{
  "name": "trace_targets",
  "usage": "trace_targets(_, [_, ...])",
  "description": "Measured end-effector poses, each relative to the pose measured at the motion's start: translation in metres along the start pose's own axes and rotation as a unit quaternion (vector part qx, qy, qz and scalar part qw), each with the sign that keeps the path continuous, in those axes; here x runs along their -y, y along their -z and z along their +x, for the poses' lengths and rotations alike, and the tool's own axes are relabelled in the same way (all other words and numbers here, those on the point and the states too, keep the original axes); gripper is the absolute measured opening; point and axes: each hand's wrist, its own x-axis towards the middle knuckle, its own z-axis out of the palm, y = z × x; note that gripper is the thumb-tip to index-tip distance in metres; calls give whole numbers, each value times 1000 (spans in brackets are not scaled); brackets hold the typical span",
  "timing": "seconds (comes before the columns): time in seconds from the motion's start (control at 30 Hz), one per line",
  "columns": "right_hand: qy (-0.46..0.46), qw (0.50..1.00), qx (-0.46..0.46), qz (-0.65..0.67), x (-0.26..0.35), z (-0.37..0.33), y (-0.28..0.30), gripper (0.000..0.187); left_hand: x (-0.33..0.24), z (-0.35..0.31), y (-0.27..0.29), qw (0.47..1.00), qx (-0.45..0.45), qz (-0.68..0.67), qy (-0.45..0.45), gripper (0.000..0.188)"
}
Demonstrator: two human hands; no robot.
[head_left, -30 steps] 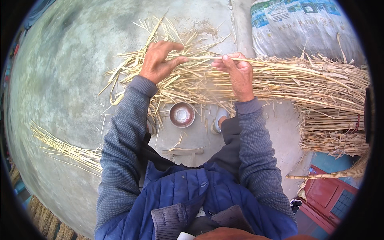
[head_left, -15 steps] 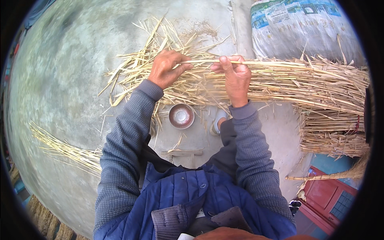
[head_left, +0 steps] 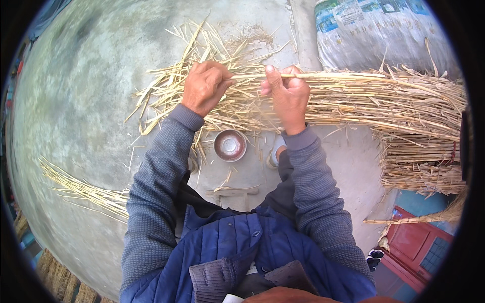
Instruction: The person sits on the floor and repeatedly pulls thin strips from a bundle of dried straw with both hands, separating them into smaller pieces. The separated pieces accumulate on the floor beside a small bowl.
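Observation:
A long, pale dry stalk [head_left: 248,76] runs level between my two hands. My left hand [head_left: 206,87] is closed on its left end, the fingers curled and the back of the hand upward. My right hand [head_left: 289,96] pinches the stalk further right, thumb on top. Past my right hand the stalk passes over a thick bundle of dry stalks [head_left: 384,103] lying on the ground. Under and around my left hand spreads a loose heap of stripped straw leaves [head_left: 172,83]. A small brown-rimmed metal bowl [head_left: 230,146] sits on the floor below the hands.
At the upper right lies a large white and blue sack [head_left: 384,38]. More tied bundles [head_left: 422,177] are stacked at the right. A small sheaf of peeled stalks [head_left: 83,187] rests on the concrete floor [head_left: 76,111] at the left. A red door [head_left: 414,242] shows at the lower right.
My right hand has slid left along the stalk, closer to my left hand. My left hand has shifted slightly left and still holds the stalk's end.

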Motion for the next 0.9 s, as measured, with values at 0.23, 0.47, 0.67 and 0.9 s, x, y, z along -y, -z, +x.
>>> trace_targets(0.23, [-35, 999, -10, 36, -7, 1, 0, 31, -12, -5, -6, 989, -44, -128, 54, 14])
trace_targets(0.47, [-40, 999, -20, 19, -20, 6, -5, 33, 17, 10, 42, 958, -61, -32, 279, 19])
trace_targets(0.67, [-31, 999, 3, 21, -18, -1, -24, 32, -12, 2, -8, 996, -37, 40, -66, 32])
trace_targets(0.9, [-35, 994, 17, 101, -2, -6, -31, 35, -23, 7, 14, 995, -92, -18, -22, 24])
